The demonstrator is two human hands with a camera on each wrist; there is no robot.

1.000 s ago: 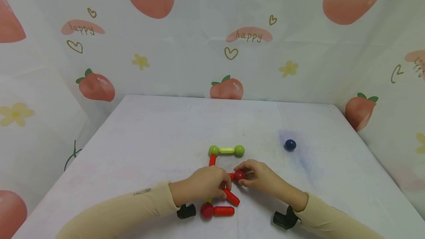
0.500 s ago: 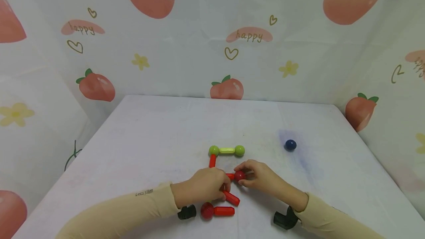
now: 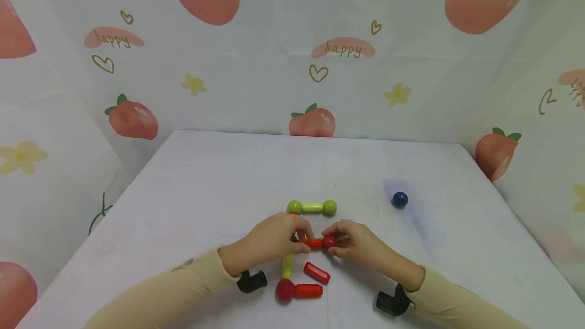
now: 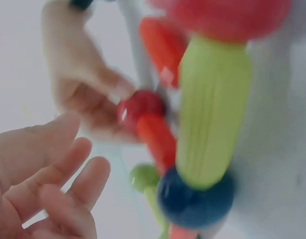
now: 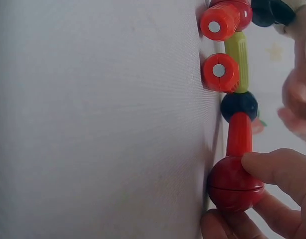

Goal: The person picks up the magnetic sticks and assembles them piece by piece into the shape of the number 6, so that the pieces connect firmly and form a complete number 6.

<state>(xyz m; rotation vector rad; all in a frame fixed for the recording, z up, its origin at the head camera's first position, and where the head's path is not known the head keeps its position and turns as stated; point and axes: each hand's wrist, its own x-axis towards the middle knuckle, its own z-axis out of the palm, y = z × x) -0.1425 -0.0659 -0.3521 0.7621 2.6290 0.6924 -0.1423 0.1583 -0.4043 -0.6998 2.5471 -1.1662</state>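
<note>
My right hand [image 3: 358, 242] pinches a red ball [image 5: 235, 184] between thumb and fingers on the table. A red magnetic rod [image 3: 314, 243] joins that ball to a dark blue ball [image 4: 198, 196], which my left hand [image 3: 274, 237] mostly hides in the head view. Both wrist views show the left fingers loosely bent, apart from the pieces. From the blue ball a yellow-green rod [image 3: 286, 268] runs to a nearer red ball [image 3: 285, 290], which bears another red rod [image 3: 309, 291]. Between the two red-rod arms lies a loose red rod [image 3: 317, 273].
Beyond the hands, a light green rod [image 3: 312, 207] sits between two green balls [image 3: 294, 207]. A separate dark blue ball [image 3: 399, 199] lies farther right on the white table [image 3: 228, 176]. Black wrist devices [image 3: 393, 301] show beneath both forearms.
My left hand has let go of the loose red rod and moved up and slightly left, uncovering the rod and the yellow-green one. The right hand keeps its place on the red ball.
</note>
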